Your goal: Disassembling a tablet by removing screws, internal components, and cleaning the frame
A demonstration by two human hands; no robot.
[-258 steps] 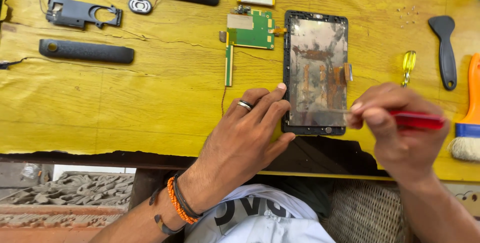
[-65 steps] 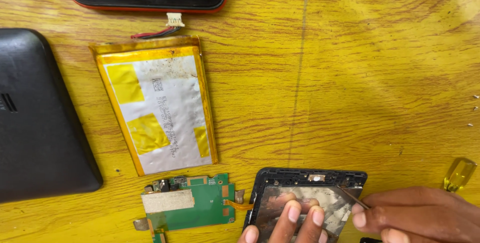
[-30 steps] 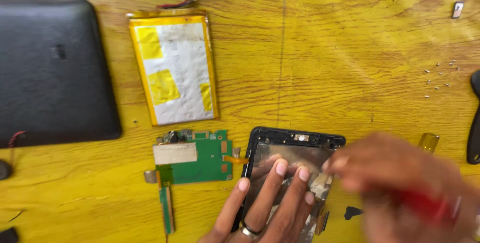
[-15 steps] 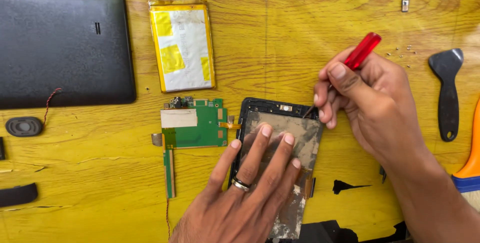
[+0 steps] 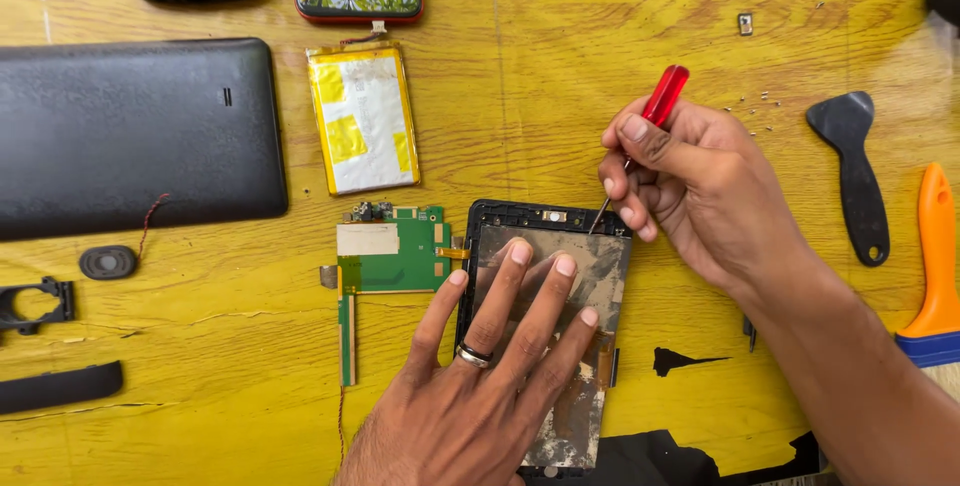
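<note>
Yellow table (image 5: 600, 76): left hand (image 5: 480, 386), fingers spread, pins the tablet frame (image 5: 545, 346) — right hand (image 5: 700, 186) pinches a red screwdriver (image 5: 655, 111), tip at its top edge.

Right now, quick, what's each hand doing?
Left hand: open, fingers spread flat on the black tablet frame.
Right hand: closed on a red-handled screwdriver, tip at the frame's top edge.

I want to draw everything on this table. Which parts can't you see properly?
Head view only:
- Tablet frame: lower half hidden under the left hand; its bottom end is cut off by the edge.
- Red screwdriver: shaft mostly hidden inside the right hand; tip too small to tell.
- Orange-handled brush: bristles cut off at right edge.
- Tiny screws: too small to tell apart.
</note>
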